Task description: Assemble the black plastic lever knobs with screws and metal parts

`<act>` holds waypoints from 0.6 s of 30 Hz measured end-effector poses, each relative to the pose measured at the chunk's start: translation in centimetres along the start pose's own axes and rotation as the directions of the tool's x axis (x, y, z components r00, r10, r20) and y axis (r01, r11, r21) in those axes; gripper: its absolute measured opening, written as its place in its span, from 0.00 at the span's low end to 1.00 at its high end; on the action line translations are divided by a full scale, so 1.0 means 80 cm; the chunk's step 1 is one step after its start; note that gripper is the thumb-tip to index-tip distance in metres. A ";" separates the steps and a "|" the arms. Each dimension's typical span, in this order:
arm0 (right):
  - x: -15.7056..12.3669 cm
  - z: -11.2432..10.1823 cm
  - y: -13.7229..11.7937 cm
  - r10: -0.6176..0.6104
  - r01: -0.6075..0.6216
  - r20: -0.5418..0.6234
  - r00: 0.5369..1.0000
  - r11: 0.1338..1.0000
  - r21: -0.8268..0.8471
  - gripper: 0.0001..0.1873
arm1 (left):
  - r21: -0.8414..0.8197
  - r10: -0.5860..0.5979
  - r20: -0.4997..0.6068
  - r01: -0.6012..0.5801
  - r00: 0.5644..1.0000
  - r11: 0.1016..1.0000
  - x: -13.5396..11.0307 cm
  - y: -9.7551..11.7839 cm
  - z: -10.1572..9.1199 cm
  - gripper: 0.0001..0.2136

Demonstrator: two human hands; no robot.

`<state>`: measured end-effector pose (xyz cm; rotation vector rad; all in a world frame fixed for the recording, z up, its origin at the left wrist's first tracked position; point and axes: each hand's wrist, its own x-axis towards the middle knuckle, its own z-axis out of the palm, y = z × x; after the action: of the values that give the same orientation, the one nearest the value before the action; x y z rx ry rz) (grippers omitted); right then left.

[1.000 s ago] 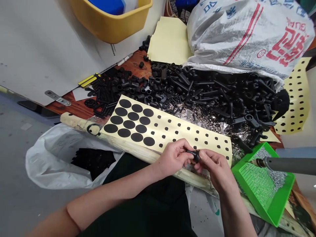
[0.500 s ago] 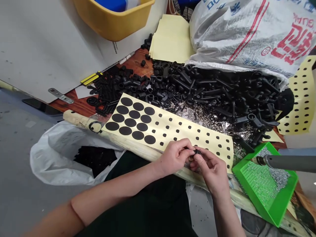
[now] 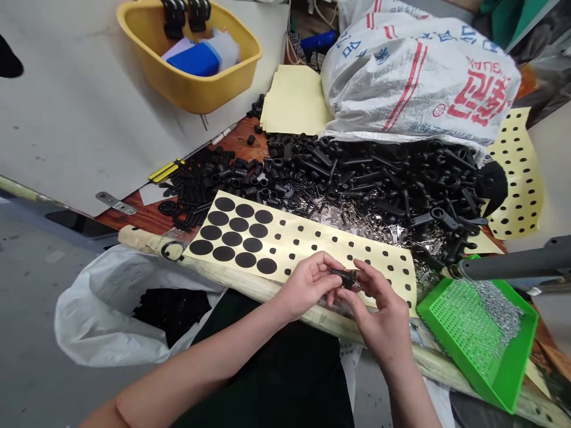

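Observation:
My left hand [image 3: 310, 284] and my right hand [image 3: 379, 312] meet just above the near table edge, both pinched on one small black plastic part [image 3: 344, 277] held between their fingertips. Under the hands lies a pale yellow sticker sheet [image 3: 312, 244] with large black discs at its left end and small black dots across the rest. Behind it spreads a big heap of black plastic levers and sleeves [image 3: 370, 178] mixed with small shiny metal pieces.
A green mesh tray [image 3: 479, 333] with metal bits sits at the right, a grey tool handle [image 3: 517, 264] above it. A printed woven sack [image 3: 414, 77], yellow sheets [image 3: 294, 101] and a yellow tub [image 3: 191, 65] stand at the back. A white bag [image 3: 116, 315] with black parts hangs lower left.
The view has tilted up, showing more of the yellow tub and sack. Both hands stay together on the small black part, turning it slightly between the fingertips.

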<state>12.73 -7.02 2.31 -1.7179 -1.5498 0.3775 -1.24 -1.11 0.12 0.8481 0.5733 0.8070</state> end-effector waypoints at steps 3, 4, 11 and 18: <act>-0.002 -0.002 0.000 0.036 -0.036 -0.030 0.999 0.999 0.018 0.18 | 0.044 0.003 -0.031 -0.001 1.000 0.999 -0.001 0.002 0.002 0.07; -0.002 -0.002 0.001 0.042 -0.041 -0.039 0.998 0.999 0.031 0.15 | 0.057 0.003 -0.033 -0.001 0.999 0.998 -0.001 0.002 0.003 0.07; 0.004 0.001 0.003 0.315 -0.357 0.170 0.934 0.851 0.386 0.15 | 0.168 0.007 -0.045 0.001 0.999 0.986 -0.003 -0.003 0.004 0.04; -0.002 0.010 -0.014 0.382 -0.360 0.055 0.923 0.800 0.480 0.19 | 0.001 0.020 -0.050 -0.020 0.999 1.000 -0.003 0.000 0.003 0.07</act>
<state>11.37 -6.97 2.54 -1.5979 -0.9596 0.8459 -1.21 -1.38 0.26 0.8373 0.6107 0.8480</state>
